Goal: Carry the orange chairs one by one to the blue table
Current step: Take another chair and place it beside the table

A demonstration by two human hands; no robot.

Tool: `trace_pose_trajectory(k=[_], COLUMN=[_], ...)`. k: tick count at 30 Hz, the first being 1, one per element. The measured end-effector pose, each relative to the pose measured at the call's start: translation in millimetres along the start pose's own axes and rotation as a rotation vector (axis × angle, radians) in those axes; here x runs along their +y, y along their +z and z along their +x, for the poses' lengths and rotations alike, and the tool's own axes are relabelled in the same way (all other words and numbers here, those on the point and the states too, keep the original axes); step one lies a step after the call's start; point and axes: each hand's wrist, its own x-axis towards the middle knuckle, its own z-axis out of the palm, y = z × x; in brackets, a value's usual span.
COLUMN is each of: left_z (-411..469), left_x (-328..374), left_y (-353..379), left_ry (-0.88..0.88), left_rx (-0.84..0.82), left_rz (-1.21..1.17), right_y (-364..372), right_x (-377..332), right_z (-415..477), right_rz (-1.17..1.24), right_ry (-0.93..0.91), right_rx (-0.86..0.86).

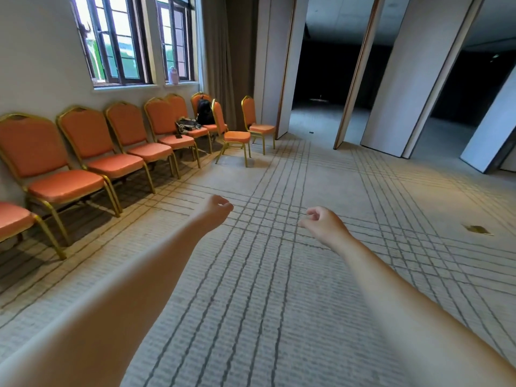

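The orange chairs point(125, 127) are ranged in a row beneath the windows point(120, 43), seats turned away from them; the left hand point(216, 212) and right hand point(325, 223) are held loosely curled, nothing gripped

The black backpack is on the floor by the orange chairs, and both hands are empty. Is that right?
Not quite. In the head view the black backpack sits on the seat of an orange chair, not on the floor. The left hand and the right hand are indeed empty.
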Motion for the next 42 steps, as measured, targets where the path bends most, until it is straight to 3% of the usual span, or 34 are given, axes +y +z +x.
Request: trace_pose_trajectory(k=[21, 24, 42], left_z=[554, 607, 1123], left_x=[97, 96, 120], left_y=[133, 137, 145], left_ry=[-0.049, -0.066, -0.131], left_rx=[-0.011, -0.032, -0.050], left_rz=[0.040, 0.075, 0.066], right_y=[-32, -31, 13], right_x=[14, 16, -39], right_z=[606, 662, 1151], right_rz=[-0.014, -0.026, -0.045], right_ry=[-0.019, -0.014, 0.013], right_rx=[-0.113, -0.128, -0.114])
